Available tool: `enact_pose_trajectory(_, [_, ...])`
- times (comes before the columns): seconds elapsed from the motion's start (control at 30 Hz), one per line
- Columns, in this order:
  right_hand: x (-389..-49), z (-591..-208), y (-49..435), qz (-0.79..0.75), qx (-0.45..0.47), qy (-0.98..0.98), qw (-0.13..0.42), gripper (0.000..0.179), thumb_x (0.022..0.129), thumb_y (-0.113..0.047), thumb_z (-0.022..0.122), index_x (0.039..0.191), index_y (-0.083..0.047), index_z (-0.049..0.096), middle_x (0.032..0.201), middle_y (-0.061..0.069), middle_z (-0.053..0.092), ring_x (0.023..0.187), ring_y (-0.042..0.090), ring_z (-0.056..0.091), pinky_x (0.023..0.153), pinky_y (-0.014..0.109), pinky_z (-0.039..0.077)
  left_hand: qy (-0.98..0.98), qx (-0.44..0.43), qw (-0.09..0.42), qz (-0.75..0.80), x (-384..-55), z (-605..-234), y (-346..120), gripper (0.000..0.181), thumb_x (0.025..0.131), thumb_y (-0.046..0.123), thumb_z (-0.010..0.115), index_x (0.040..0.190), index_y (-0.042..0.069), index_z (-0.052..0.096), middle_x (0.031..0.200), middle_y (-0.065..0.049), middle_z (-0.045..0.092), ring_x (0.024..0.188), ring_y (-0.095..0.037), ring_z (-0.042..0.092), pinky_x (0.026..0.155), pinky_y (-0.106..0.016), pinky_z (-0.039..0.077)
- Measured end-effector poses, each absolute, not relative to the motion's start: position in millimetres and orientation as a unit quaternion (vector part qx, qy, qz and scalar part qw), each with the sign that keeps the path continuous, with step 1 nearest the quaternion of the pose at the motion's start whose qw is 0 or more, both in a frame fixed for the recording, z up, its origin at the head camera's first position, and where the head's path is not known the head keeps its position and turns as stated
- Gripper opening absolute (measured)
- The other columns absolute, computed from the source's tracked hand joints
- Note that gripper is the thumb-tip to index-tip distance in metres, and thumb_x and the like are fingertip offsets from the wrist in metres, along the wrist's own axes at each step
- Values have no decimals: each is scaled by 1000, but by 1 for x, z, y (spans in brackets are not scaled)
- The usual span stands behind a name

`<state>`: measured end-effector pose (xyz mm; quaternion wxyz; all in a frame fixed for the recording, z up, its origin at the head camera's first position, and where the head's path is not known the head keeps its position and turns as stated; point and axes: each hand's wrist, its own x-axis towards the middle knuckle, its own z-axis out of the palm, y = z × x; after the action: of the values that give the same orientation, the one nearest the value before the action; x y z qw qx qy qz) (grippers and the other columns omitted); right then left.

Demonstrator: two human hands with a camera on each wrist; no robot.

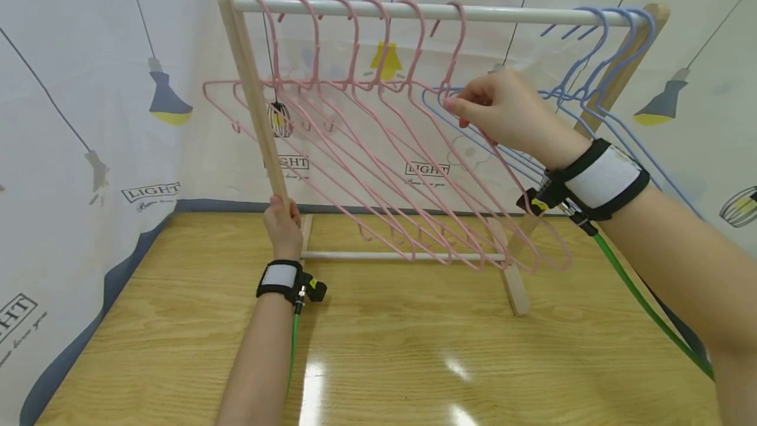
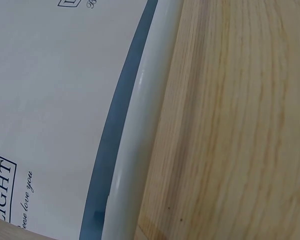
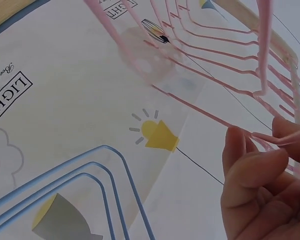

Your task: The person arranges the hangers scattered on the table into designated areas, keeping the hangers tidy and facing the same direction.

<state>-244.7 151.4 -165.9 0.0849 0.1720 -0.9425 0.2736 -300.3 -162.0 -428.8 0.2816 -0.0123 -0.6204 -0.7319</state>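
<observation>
My right hand (image 1: 505, 114) pinches the neck of the rightmost pink hanger (image 1: 462, 31) between thumb and fingers, below its hook. That hook lies over the white top rail (image 1: 503, 14) of a clothes rack. In the right wrist view, the fingers (image 3: 255, 172) hold the pink wire where its arms meet. Several more pink hangers (image 1: 387, 35) hang in a row to the left. Lower down, my left hand (image 1: 282, 229) grips the rack's left wooden post (image 1: 254, 91). The left wrist view shows mostly the white lower bar (image 2: 135, 125), with the hand barely at its edge.
Three blue hangers (image 1: 652, 31) hang at the rail's right end, beside the right wooden post (image 1: 621, 74). The rack stands on a wood-grain table (image 1: 378, 340). A lamp-print cloth (image 1: 195, 51) covers the background. Green cables (image 1: 644, 301) trail from the wrist cameras.
</observation>
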Motion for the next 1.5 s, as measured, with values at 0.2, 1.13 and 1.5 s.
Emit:
enact_pose_trajectory(0.2, [-237,-168,160,282,177,-939,87,43,98,-44,52,82,-6,65,63,11,54,45,20,44,43,29,34,-626,-27,279,-728,-288,-414,-162,106,74,85,40,72,-21,41,51,4,36,40,-1,30,39,-19,22])
enact_pose_trajectory(1.13, [-88,-260,238,260,28,-925,277,18,98,-16,58,99,-1,68,66,6,61,53,-2,49,47,15,37,-643,-31,262,-719,-287,-413,-171,104,73,86,37,72,-18,40,51,4,35,41,-3,30,40,-20,21])
enact_pose_trajectory(1.5, [-72,-318,249,203,103,-949,218,31,92,-14,66,120,0,61,115,20,63,93,36,62,66,30,52,-692,-46,218,-687,-296,-424,-192,100,78,81,27,78,-18,45,55,-12,40,45,-10,39,44,-22,29])
